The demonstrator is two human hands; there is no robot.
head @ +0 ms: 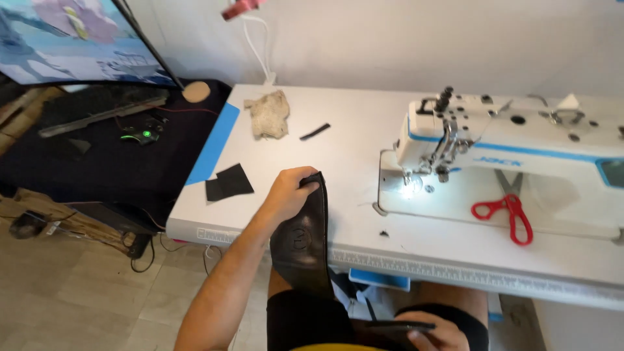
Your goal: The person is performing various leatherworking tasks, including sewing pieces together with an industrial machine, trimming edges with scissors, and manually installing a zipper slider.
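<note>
A black strap hung over the bench edge, its top end pinched in the closed left hand. The right hand, low at the lap, gripped a thin dark strip. One sewing machine, one pair of red scissors and two black patches lay on the bench.

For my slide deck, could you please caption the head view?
Left hand lifts a black fabric piece beside a white sewing machine; red scissors lie nearby.

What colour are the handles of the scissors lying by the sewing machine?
Red. The scissors lie on the sewing machine bed, clearest in the head view.
</note>
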